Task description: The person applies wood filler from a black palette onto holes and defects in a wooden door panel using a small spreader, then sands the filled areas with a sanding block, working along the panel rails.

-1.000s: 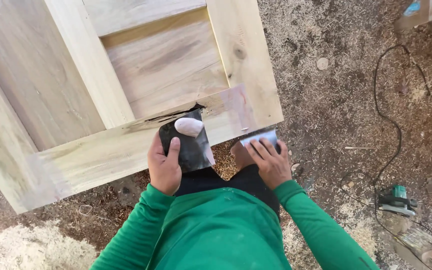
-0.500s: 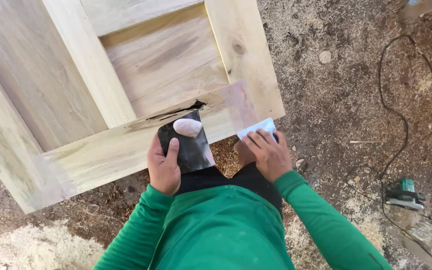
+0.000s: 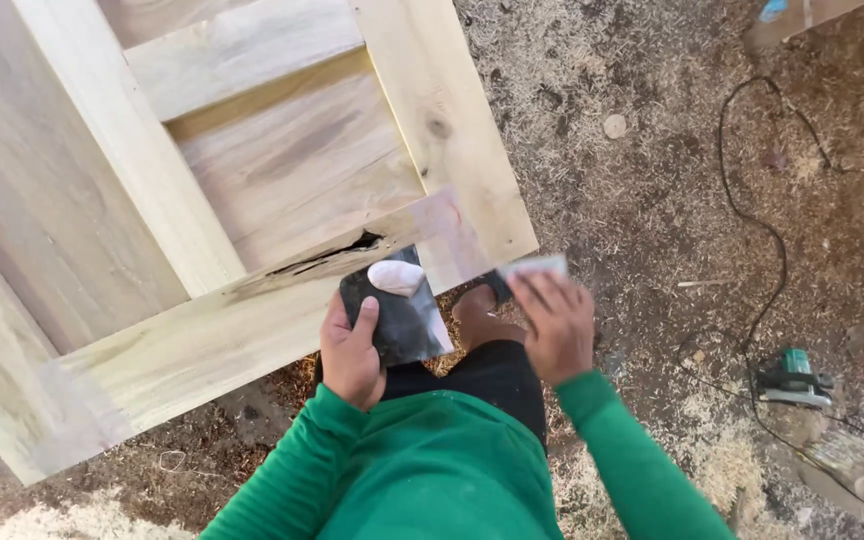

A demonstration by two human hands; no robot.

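black board (image 3: 402, 322) with white putty (image 3: 395, 277) pointed up at the door (image 3: 252, 200). left hand (image 3: 350, 352) gripped its edge. right hand (image 3: 552, 320) pinched a scraper (image 3: 535, 266), fingers bent.

Wood frame (image 3: 252, 200) blocks ahead/left; open sawdust ground (image 3: 632, 200) right, bar cord (image 3: 752, 215) & sander (image 3: 792, 378).

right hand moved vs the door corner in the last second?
Yes. The right hand with its pale scraper has slid up along the door frame's corner; the left hand keeps holding the dark board.
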